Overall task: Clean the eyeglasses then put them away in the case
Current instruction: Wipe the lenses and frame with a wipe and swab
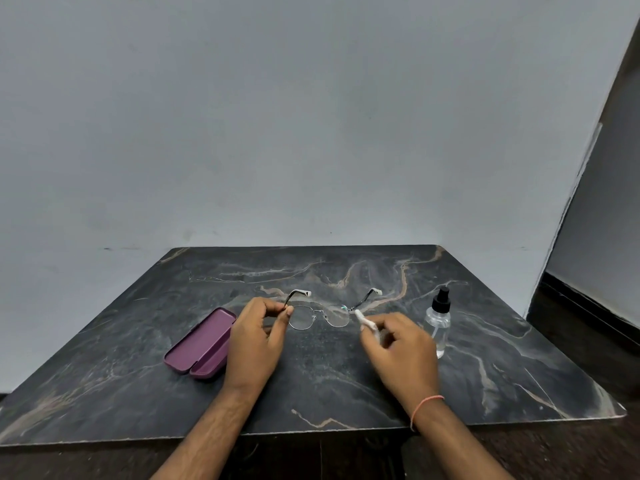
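Thin-framed eyeglasses (320, 317) with clear lenses are held up above the dark marbled table (346, 375), their arms unfolded and pointing away from me. My left hand (254, 344) pinches the frame at its left hinge. My right hand (398, 351) is closed on a small white wad of cloth (367, 322), which sits just right of the right lens, close to the hinge. A purple eyeglass case (202, 344) lies shut on the table to the left of my left hand.
A clear spray bottle (440, 320) with a black nozzle stands upright on the table just behind and right of my right hand. A pale wall rises behind the table. The dark floor lies at the right and front edges.
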